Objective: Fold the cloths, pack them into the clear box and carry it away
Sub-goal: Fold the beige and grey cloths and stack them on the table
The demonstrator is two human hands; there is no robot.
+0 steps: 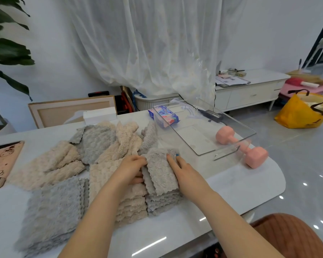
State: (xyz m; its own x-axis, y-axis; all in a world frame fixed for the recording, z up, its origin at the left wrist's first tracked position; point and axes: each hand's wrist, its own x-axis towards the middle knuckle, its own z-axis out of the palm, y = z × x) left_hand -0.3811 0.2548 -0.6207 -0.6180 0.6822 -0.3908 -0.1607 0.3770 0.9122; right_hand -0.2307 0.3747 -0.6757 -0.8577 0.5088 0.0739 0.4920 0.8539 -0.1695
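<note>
A folded grey cloth [159, 170] lies on top of a grey stack [162, 202] near the table's front. My left hand [131, 169] grips the cloth's left edge with curled fingers. My right hand [182, 167] lies flat on its right side, fingers straight. A beige folded stack [132, 205] sits just left of the grey one. Loose beige and grey cloths [104, 144] are spread across the table's left half. The clear box [222, 138] stands to the right, beyond my hands, with nothing inside.
A pink dumbbell [250, 148] lies right of the box near the white table's [241, 187] rounded edge. A tissue pack [163, 114] and black adapter [212, 114] lie behind the box. A tray [0, 162] sits far left, a brown chair [291, 237] front right.
</note>
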